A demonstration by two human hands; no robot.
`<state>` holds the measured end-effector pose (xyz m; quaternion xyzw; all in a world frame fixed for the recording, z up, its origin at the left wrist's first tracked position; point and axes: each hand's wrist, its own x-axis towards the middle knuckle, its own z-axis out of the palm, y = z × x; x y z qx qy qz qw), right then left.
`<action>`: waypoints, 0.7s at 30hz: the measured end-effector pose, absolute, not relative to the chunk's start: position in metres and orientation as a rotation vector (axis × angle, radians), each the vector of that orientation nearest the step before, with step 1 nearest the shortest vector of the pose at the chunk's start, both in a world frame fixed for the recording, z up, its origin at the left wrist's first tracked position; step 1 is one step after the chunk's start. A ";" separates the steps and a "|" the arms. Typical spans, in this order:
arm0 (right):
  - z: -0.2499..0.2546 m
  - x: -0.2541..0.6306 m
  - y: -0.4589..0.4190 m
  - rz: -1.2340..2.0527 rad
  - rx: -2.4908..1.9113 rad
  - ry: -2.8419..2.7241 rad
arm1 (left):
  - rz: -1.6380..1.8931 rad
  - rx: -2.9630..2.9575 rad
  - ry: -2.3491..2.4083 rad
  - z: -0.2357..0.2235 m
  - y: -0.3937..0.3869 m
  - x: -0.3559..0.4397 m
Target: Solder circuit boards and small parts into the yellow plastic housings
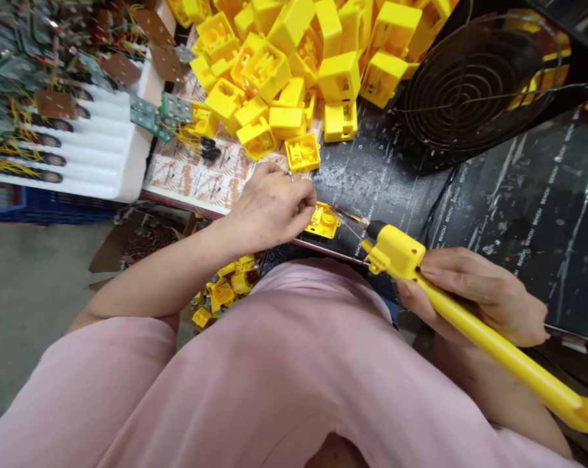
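Note:
My right hand (479,296) is wrapped around a yellow soldering gun (396,250), its long handle running down to the right. The metal tip and a thin solder wire point left, at the right end of a small open yellow plastic housing (324,221) near the bench's front edge. Over the left end of that housing is my left hand (277,205), a ring on one finger, its fingers curled and pinched. What those fingertips hold, if anything, is hidden. Just beyond the knuckles sits another open yellow housing (302,153).
Yellow housings (274,71) are heaped at the back. A black fan (469,91) stands at back right. On the left, a white foam tray (99,149) carries wired circuit boards and small round parts. More yellow pieces (226,289) lie below the bench edge.

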<state>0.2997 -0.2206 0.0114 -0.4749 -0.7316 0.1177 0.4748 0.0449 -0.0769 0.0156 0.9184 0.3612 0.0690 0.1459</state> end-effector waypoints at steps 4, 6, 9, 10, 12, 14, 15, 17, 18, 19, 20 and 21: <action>0.012 0.299 -0.214 0.257 -1.129 -1.911 | 0.145 2.732 1.036 0.016 -0.077 0.047; 0.008 0.297 -0.213 0.217 -1.112 -1.873 | 0.113 2.772 1.030 0.017 -0.076 0.049; 0.006 0.293 -0.213 0.206 -1.093 -1.858 | 0.031 2.791 1.015 0.021 -0.073 0.053; 0.007 0.292 -0.213 0.209 -1.090 -1.885 | -0.001 2.784 1.009 0.022 -0.072 0.055; 0.012 0.291 -0.213 0.210 -1.119 -1.966 | -0.067 2.762 0.995 0.026 -0.069 0.058; 0.019 0.293 -0.214 0.204 -1.152 -2.041 | -0.112 2.748 0.987 0.028 -0.068 0.060; 0.021 0.295 -0.215 0.212 -1.155 -2.059 | -0.125 2.748 0.988 0.029 -0.067 0.060; 0.025 0.301 -0.218 0.256 -1.159 -2.019 | -0.137 2.755 0.995 0.031 -0.066 0.061; 0.025 0.303 -0.220 0.282 -1.169 -1.976 | -0.141 2.759 0.996 0.031 -0.066 0.061; 0.024 0.306 -0.221 0.290 -1.204 -1.914 | -0.147 2.764 0.991 0.031 -0.065 0.060; 0.023 0.307 -0.222 0.285 -1.232 -1.864 | -0.150 2.770 0.983 0.031 -0.065 0.060; 0.022 0.308 -0.223 0.272 -1.258 -1.820 | -0.152 2.777 0.971 0.031 -0.064 0.060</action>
